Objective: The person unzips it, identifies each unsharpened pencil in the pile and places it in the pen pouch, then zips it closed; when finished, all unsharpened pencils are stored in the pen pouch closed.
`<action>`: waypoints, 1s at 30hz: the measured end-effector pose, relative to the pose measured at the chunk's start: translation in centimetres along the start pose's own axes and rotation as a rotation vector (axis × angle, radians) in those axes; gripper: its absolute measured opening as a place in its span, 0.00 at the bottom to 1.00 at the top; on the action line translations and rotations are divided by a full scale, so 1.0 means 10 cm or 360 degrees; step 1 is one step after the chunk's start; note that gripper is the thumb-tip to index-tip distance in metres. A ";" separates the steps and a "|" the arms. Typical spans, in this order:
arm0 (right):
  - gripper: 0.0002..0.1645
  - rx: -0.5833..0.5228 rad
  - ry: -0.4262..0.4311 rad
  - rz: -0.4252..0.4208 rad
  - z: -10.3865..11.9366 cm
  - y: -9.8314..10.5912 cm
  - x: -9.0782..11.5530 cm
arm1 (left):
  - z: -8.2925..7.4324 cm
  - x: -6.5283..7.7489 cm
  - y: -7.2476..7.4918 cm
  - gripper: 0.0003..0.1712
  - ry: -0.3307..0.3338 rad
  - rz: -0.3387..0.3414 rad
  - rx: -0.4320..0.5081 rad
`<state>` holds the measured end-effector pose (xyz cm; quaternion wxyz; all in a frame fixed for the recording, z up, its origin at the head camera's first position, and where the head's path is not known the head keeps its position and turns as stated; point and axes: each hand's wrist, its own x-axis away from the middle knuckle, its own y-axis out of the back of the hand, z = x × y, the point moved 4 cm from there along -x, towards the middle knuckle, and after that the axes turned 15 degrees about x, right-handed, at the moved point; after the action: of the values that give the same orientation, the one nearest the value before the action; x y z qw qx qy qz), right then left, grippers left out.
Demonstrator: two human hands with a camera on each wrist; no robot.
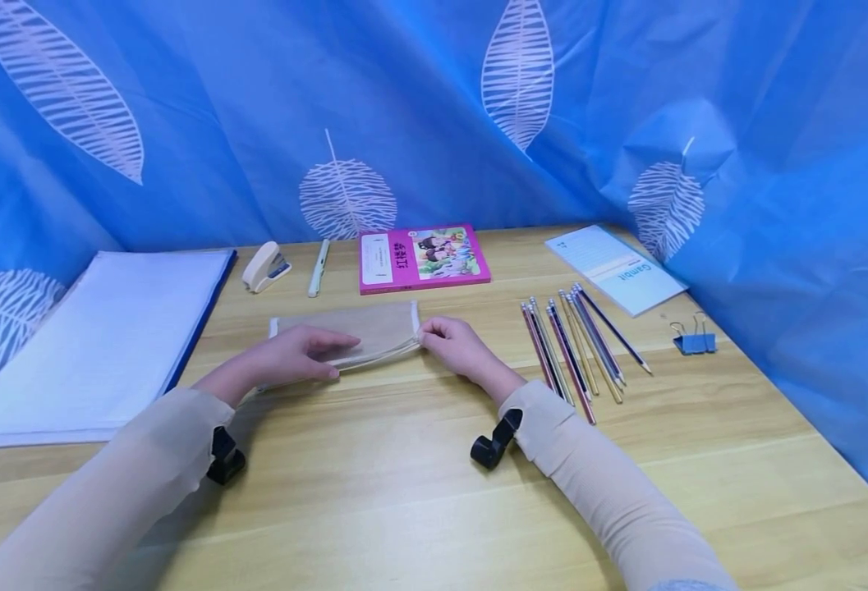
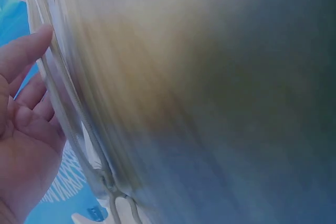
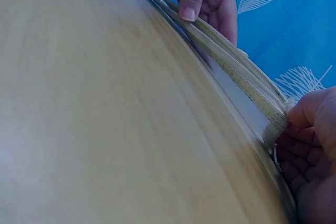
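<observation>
Sleeves (image 1: 101,492), two, pale, reached in from the near side, each with a black wrist device (image 1: 494,447) at the cuff.
Pouch (image 1: 382,322), one, beige, white side edges: lay left of centre on the bench (image 1: 374,492), between the two hands, its zip edge (image 3: 239,80) toward the near side; contents, if any, could not be told.
Right hand (image 1: 456,346): pinched the pouch's right near corner between thumb and fingers.
Left hand (image 1: 293,355): loosely spread, thumb touching the zip edge, fingers reaching beyond it over the pouch.
Set round about: pencils (image 1: 580,349), a loose group, right; blue binder clip (image 1: 695,343), far right; notepad (image 1: 614,267), lettered "Gambit", far right; pink book (image 1: 382,267), far centre; slim pale pen-like item (image 1: 319,269) and stapler (image 1: 259,267), far left; white paper stack (image 1: 101,336), left.
Step in hand, as judged: probably parting the pouch's mouth, its zip bands slightly separated in the left wrist view.
Next move, as judged: called for a steady pinch at the right corner while the left fingers spread the bands wider
</observation>
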<state>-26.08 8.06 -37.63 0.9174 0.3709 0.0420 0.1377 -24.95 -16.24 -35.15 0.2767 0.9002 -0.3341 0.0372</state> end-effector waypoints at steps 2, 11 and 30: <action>0.09 0.0000 0.0010 -0.0011 -0.01 -0.01 0.00 | 0.02 0.00 0.01 0.27 -0.0007 -0.0005 -0.0009; 0.10 -0.0029 -0.0012 0.0029 -0.02 0.01 0.00 | 0.09 -0.01 0.02 0.19 0.0040 -0.0161 0.0119; 0.16 0.0094 0.0034 0.0048 -0.05 0.51 0.23 | -0.01 0.07 -0.08 0.17 0.0113 -0.0485 0.0103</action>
<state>-25.09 12.60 -34.40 0.9034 0.3969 0.0501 0.1543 -23.88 -16.12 -35.20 0.2618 0.9470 -0.1822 0.0373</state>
